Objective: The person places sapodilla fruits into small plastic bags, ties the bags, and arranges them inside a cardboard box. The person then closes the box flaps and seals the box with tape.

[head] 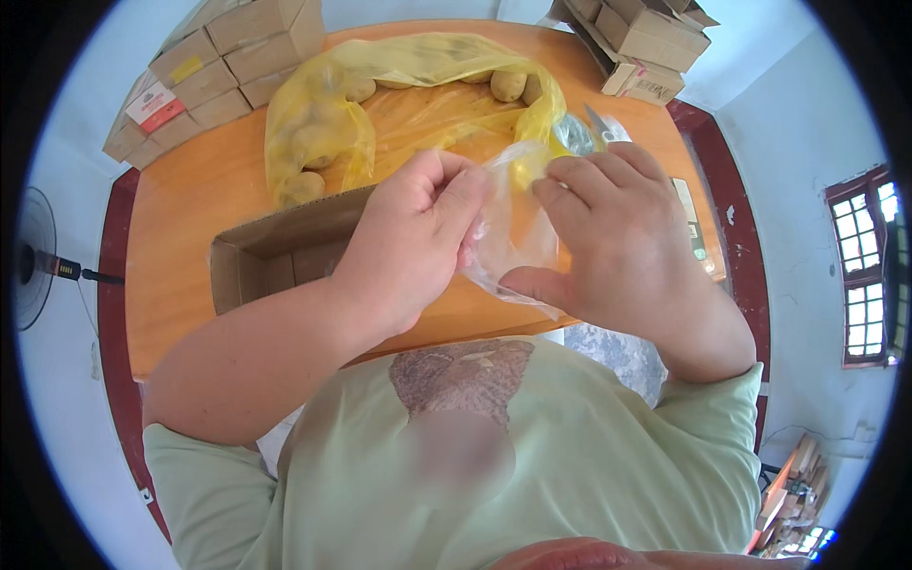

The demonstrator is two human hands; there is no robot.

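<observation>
My left hand (427, 221) pinches one side of a thin clear plastic bag (524, 239) between thumb and fingers. On the bag's other side, my right hand (613, 221) has its thumb and fingers spread apart, touching the film. Beneath and beside my left forearm stands an uncovered cardboard box (235, 274), partly hidden by that arm; its visible inside shows nothing. Beyond both hands, a large yellow plastic bag (427, 60) lies spread in an arch on the wooden table (178, 235). Several potatoes (508, 86) show in and under its film.
Scissors (604, 128) lie right of the yellow bag, beside bunched clear plastic (574, 134). Cardboard boxes are stacked at the back left (206, 78) and back right (652, 43). A flat item (686, 203) rests near the table's right edge. A fan (32, 260) stands at left.
</observation>
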